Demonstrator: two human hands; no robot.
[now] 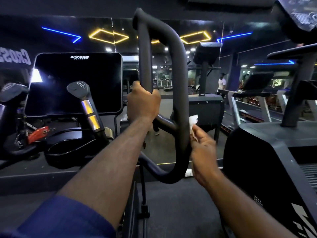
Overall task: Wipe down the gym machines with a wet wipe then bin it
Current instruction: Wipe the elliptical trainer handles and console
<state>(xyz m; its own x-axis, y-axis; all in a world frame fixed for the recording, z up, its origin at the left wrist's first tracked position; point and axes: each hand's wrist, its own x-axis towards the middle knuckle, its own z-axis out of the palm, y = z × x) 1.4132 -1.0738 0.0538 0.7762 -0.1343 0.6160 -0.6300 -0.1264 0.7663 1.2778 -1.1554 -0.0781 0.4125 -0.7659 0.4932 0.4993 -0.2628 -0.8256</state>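
Note:
A black looped handlebar [178,69] of a gym machine rises in the middle of the view. My left hand [143,102] is wrapped around its left tube, about halfway up. My right hand [203,152] presses a crumpled white wet wipe [193,122] against the outer side of the right tube, low on the loop. Part of the wipe is hidden under my fingers.
The machine's dark console screen [77,83] and a silver-banded grip [89,107] stand to the left, above a black cup holder [68,150]. Another black machine body [267,152] is close on the right. A mirror wall ahead reflects treadmills and a standing person [222,84].

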